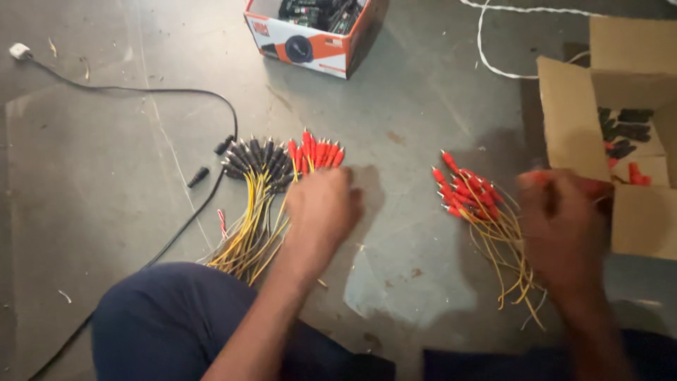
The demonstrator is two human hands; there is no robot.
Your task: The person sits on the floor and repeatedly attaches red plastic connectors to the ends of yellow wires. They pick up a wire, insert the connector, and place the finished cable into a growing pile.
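Resting on the grey floor [106, 176], the left hand [323, 201] lies knuckles-up over a fanned bundle of yellow-wired plugs [271, 166], black-tipped on its left and red-tipped on its right; whether it pinches a wire cannot be told. The right hand [564, 219], blurred, seems closed on a red plug [539, 178] at its fingertips, just beside a loose heap of red-tipped plug leads [469, 194] and touching an open cardboard box [571, 120]. A printed carton [310, 46] stands farther off, a black cable [162, 92] at left.
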